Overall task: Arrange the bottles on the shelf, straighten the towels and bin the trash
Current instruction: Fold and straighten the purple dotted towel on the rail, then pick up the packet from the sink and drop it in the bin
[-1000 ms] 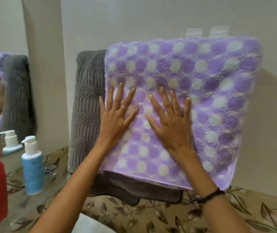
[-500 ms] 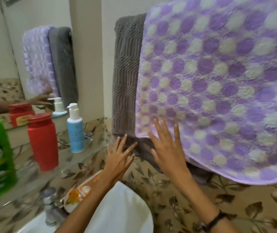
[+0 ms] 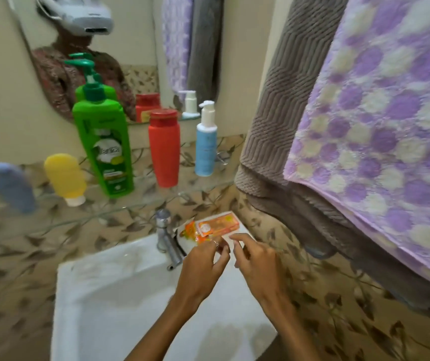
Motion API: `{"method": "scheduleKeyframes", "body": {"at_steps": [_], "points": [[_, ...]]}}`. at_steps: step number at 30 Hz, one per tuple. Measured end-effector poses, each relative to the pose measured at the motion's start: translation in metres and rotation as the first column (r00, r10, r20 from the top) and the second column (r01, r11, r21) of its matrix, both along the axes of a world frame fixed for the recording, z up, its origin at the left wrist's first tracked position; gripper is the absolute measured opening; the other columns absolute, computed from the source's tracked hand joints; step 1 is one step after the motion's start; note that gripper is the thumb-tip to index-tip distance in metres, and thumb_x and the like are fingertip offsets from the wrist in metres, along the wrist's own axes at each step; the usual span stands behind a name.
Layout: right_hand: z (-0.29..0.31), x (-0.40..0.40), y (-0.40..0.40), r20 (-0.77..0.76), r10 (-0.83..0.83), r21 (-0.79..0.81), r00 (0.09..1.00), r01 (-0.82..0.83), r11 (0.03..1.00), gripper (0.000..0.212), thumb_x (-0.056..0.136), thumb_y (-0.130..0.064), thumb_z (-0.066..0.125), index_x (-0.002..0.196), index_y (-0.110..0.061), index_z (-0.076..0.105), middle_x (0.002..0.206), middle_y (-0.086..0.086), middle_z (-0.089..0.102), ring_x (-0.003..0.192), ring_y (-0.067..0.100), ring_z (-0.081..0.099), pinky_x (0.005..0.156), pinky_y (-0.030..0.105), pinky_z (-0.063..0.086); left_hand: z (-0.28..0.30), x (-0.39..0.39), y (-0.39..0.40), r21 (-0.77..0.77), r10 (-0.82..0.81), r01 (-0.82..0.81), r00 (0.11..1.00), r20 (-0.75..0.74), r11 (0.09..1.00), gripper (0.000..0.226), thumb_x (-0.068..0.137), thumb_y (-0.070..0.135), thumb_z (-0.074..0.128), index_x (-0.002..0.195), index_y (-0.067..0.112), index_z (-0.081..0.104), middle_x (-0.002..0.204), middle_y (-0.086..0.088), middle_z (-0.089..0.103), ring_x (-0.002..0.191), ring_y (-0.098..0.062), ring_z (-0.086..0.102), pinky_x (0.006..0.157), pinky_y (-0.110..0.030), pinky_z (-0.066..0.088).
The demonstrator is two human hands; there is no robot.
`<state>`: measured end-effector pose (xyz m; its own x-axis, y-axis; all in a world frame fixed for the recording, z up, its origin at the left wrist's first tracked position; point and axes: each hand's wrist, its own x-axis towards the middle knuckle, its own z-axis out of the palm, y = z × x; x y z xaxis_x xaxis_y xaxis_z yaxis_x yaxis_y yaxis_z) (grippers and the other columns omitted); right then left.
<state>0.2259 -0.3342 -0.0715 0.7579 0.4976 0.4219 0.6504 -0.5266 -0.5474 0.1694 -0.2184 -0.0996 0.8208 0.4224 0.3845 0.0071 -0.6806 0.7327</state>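
Orange trash wrappers (image 3: 215,227) lie on the back rim of the white sink (image 3: 109,303), right of the tap. My left hand (image 3: 204,267) and my right hand (image 3: 257,261) hover side by side at the wrappers' near edge, fingers curled, fingertips touching the white edge; neither hand has lifted anything. On the glass shelf (image 3: 130,205) stand a green pump bottle (image 3: 104,149), a red bottle (image 3: 164,149) and a blue pump bottle (image 3: 205,143). A yellow tube (image 3: 65,178) and a blurred blue-grey tube (image 3: 10,186) stand further left. A grey towel (image 3: 268,113) and a purple dotted towel (image 3: 378,131) hang at the right.
A chrome tap (image 3: 165,238) rises just left of the wrappers. A mirror (image 3: 13,74) above the shelf reflects the bottles and towels. Leaf-patterned tiles (image 3: 326,308) cover the wall around the sink. The towels' lower edges hang close above my right forearm.
Both hands left the purple towel and dropped to the orange wrappers on the sink rim. My view swung down and left, bringing the sink, tap and more bottles into sight.
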Motion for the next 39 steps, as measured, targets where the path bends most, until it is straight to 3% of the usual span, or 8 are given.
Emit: {"method": "scheduleKeyframes", "body": {"at_steps": [6,12,16,21,25,27,33,39], "points": [[-0.043,0.003,0.009,-0.404,0.2,0.238,0.893,-0.109,0.965,0.018,0.093,-0.019,0.052,0.101,-0.021,0.067,0.057,-0.007,0.065,0.054,0.004,0.064,0.054,0.014,0.052,-0.028,-0.018,-0.011,-0.373,0.115,-0.148,0.987,-0.11,0.916,0.014,0.089,0.016,0.058,0.078,0.023,0.062,0.077,0.006,0.07,0.076,-0.006,0.065,0.069,-0.022,0.047],[-0.09,0.027,0.01,-0.641,0.226,0.356,0.734,0.024,0.934,0.021,0.092,-0.01,0.048,0.095,-0.016,0.068,0.066,-0.002,0.069,0.054,0.006,0.065,0.056,0.011,0.051,-0.06,-0.008,-0.026,-0.802,0.245,-0.304,0.948,-0.203,0.513,0.015,0.091,0.014,0.055,0.08,0.016,0.065,0.082,-0.005,0.071,0.082,-0.02,0.068,0.066,-0.025,0.052],[-0.11,0.057,0.019,-0.733,0.177,0.344,0.657,0.134,0.929,0.017,0.091,-0.01,0.05,0.095,-0.018,0.065,0.08,0.001,0.069,0.072,0.014,0.066,0.061,0.016,0.051,-0.072,0.017,-0.022,-0.821,0.282,-0.354,0.927,-0.246,0.448,0.012,0.088,0.013,0.057,0.08,0.014,0.066,0.081,-0.003,0.07,0.078,-0.017,0.067,0.065,-0.024,0.051],[-0.123,0.114,0.047,-0.778,0.073,0.32,0.625,0.293,0.901,0.015,0.089,-0.011,0.053,0.088,-0.016,0.067,0.08,0.001,0.068,0.072,0.016,0.063,0.063,0.023,0.049,-0.083,0.062,0.009,-0.683,0.385,-0.451,0.885,-0.261,0.574,0.017,0.085,0.003,0.054,0.077,0.011,0.066,0.081,-0.002,0.07,0.078,-0.017,0.064,0.07,-0.032,0.054],[-0.13,0.153,0.074,-0.787,-0.022,0.259,0.616,0.362,0.896,0.015,0.087,-0.012,0.055,0.094,-0.015,0.068,0.097,0.006,0.07,0.09,0.023,0.063,0.082,0.034,0.051,-0.092,0.1,0.043,-0.681,0.476,-0.536,0.826,-0.301,0.5,0.009,0.084,0.004,0.059,0.089,0.005,0.066,0.089,-0.01,0.067,0.089,-0.028,0.063,0.085,-0.043,0.052],[-0.132,0.169,0.087,-0.763,-0.077,0.238,0.641,0.39,0.889,0.024,0.089,-0.012,0.055,0.111,-0.009,0.064,0.114,0.011,0.067,0.103,0.026,0.062,0.086,0.029,0.047,-0.098,0.117,0.054,-0.702,0.478,-0.541,0.819,-0.316,0.463,0.012,0.085,0.005,0.059,0.095,0.005,0.066,0.094,-0.011,0.066,0.094,-0.03,0.062,0.088,-0.044,0.052],[-0.148,0.195,0.111,-0.743,-0.14,0.184,0.655,0.4,0.898,0.049,0.093,-0.02,0.054,0.137,-0.003,0.042,0.141,0.016,0.047,0.127,0.032,0.046,0.102,0.035,0.038,-0.114,0.148,0.075,-0.772,0.389,-0.517,0.841,-0.377,0.37,0.04,0.087,0.013,0.061,0.126,0.006,0.053,0.115,-0.011,0.063,0.096,-0.018,0.057,0.082,-0.027,0.048],[-0.156,0.201,0.114,-0.781,-0.104,0.193,0.615,0.398,0.897,0.044,0.094,-0.022,0.052,0.134,-0.003,0.047,0.14,0.015,0.049,0.127,0.03,0.046,0.108,0.041,0.036,-0.114,0.158,0.083,-0.766,0.46,-0.535,0.814,-0.354,0.358,0.029,0.087,0.001,0.057,0.116,0.001,0.064,0.115,-0.016,0.067,0.096,-0.023,0.062,0.09,-0.036,0.052]]}}
